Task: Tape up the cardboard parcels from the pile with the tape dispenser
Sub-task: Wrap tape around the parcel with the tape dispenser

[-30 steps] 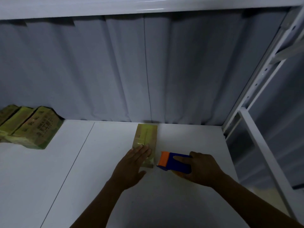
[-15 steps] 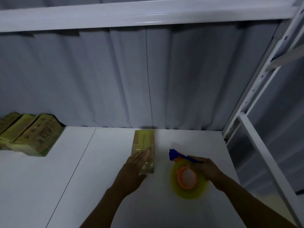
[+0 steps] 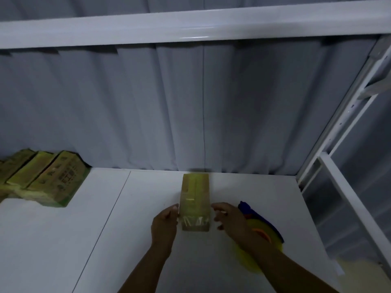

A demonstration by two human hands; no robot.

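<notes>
My left hand point(image 3: 164, 226) and right hand point(image 3: 229, 218), fingers relaxed, gripping nothing, flanked the taped cardboard parcel point(image 3: 195, 199) beside the tape dispenser point(image 3: 262, 227); turning it seemed next.

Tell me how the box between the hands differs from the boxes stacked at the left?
The single parcel lies alone on the table, pointing straight away; the pile parcels sit packed side by side, slanted. The single parcel shows glossy tape on its near end; the pile's rightmost box shows dark print on top. Both are oblong yellowish cardboard.
</notes>
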